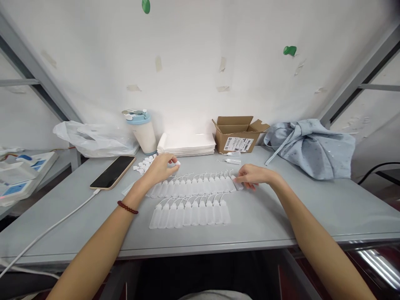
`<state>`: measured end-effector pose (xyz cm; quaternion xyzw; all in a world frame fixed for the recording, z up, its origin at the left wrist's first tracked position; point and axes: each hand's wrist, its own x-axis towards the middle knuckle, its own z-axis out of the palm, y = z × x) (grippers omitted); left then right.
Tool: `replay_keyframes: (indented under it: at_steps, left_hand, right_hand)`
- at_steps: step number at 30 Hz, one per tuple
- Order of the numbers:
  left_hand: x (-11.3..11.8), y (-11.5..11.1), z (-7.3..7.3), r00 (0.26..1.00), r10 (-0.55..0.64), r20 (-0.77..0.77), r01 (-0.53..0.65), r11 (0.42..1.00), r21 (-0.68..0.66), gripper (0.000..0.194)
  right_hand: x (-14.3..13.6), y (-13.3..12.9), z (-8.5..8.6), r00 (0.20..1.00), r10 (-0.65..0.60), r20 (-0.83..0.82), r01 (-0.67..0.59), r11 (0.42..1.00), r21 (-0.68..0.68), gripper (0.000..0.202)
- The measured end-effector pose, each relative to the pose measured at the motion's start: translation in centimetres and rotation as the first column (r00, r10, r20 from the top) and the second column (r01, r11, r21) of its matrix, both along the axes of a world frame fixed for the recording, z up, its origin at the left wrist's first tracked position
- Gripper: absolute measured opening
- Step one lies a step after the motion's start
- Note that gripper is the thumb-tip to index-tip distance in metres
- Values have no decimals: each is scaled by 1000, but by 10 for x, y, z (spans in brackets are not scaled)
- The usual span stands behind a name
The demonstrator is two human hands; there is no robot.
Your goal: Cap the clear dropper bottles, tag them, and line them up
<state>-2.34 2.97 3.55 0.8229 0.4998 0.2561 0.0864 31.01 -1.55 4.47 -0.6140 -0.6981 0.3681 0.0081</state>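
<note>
My left hand [163,167] pinches a small white cap [178,163] between thumb and fingertips, above the left half of the far row. Loose white caps [144,164] lie heaped just behind that wrist. Two rows of small translucent plastic bottles lie flat on the grey table, the far row [190,188] and the near row [190,213], with thin white strings or tubes at their necks. At the far row's right end, my right hand [251,175] has its fingers closed at the neck of the last bottle [238,184], partly hiding it.
Behind the rows stand a stack of white sheets [187,145], an open cardboard box [236,137] and a lidded cup [145,135]. Two more small bottles [233,161] lie before the box. A phone [113,172] with a white cable and a plastic bag [96,139] are left; blue cloth [315,148] is right.
</note>
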Motion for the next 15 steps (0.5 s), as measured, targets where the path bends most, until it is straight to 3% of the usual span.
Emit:
replay_keyframes:
  at_steps: [6,9,11,15]
  left_hand:
    - [21,-21,12,927,-10,376,113,961,-251,24]
    - [27,-27,15,885,-4,466,190,916,-352,28]
    - [30,-31,16,871,-20,490,241,888,-392,29]
    - [38,-39,17,856,-88,509,355,816,-456,31]
  right_hand:
    - [2,2,-2,999,-53,-3,53,992,114,22]
    - [-2,-2,4,978,-54,-203,114,948,296,21]
    - [-8,-7,9,910,-17,-414,176,920,350,20]
    - [-29,-16,9,724,39,-689,190,948,253,20]
